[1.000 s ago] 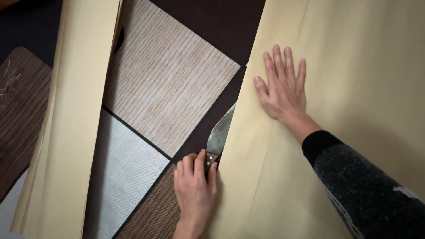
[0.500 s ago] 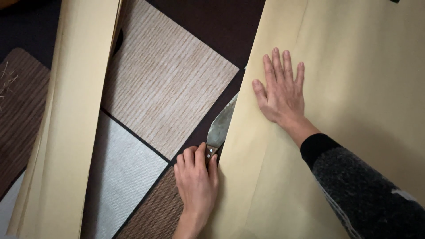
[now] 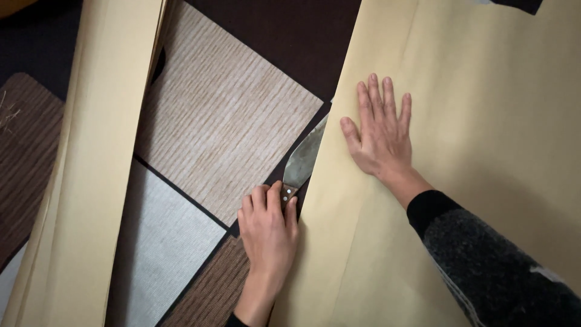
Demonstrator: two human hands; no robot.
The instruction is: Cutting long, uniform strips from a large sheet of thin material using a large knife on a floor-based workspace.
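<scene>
Over the last second our left hand (image 3: 269,227) has slid the knife (image 3: 301,162) further up along the edge of the tan paper sheet (image 3: 484,139), its blade now reaching higher. Our right hand (image 3: 381,136), flat on that sheet, has shifted slightly up and away from the edge.

The knife (image 3: 302,165) has a broad, dull grey blade and a brown riveted handle; it lies flat along the left edge of the large cream paper sheet (image 3: 460,181), blade pointing up and away, partly tucked under that edge; the sheet lies spread flat, right of the knife.
</scene>
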